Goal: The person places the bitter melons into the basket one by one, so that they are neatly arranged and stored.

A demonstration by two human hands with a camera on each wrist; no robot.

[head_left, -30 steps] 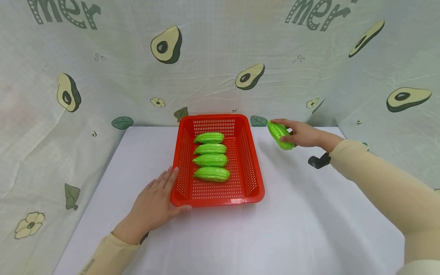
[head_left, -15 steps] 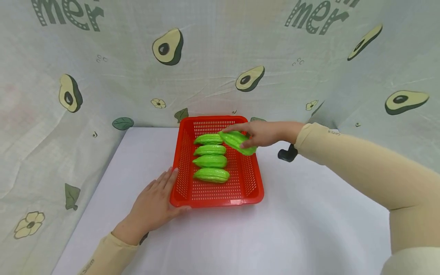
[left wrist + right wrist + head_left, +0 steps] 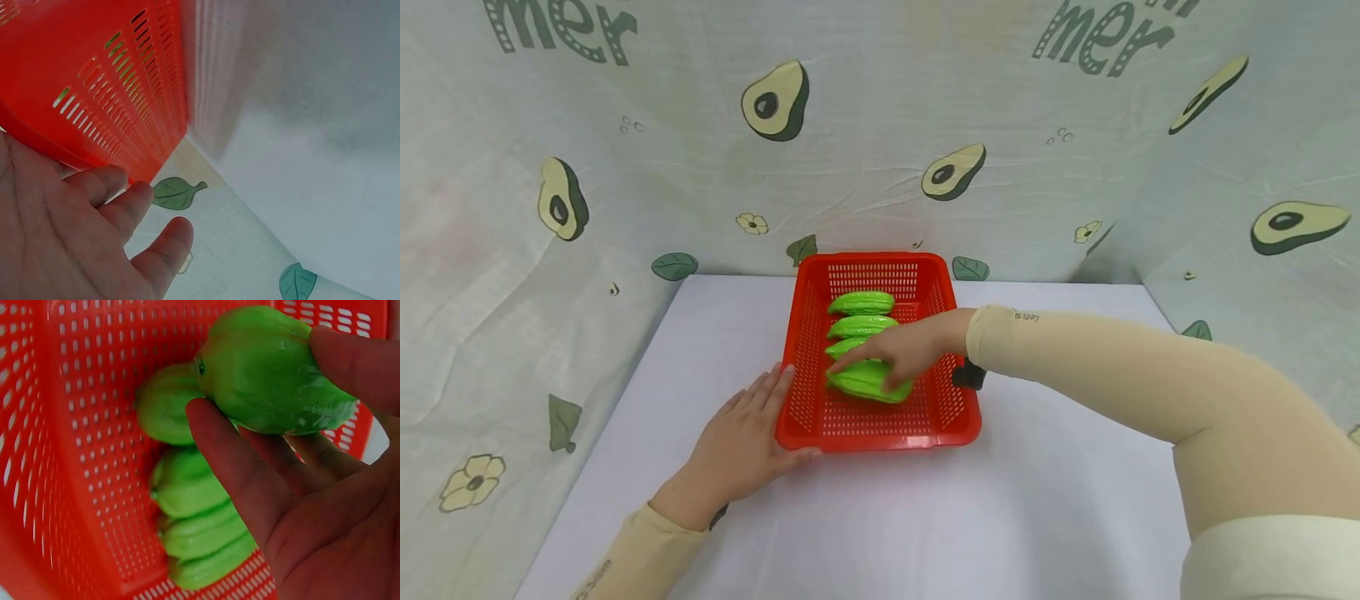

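Note:
Thumb and fingers of my right hand grip a green ridged bitter gourd, held inside the red plastic basket. In the right wrist view, this gourd is raised over a row of similar gourds lying side by side on the basket floor. From the head view, the held gourd and my hand hide the nearest of the row and part of another. My left hand rests with straight fingers along the basket's left wall, its thumb by the front corner. The left wrist view shows its fingers beside the slotted wall.
A white table bears the basket near its back edge. Pale cloth printed with avocados, leaves and flowers hangs behind and at both sides. A dark wrist-worn piece sits under the right wrist, over the basket's right rim.
From right of the basket, my right hand has carried the gourd leftward over the rim, then toward the near end of the row. The left hand stays in place.

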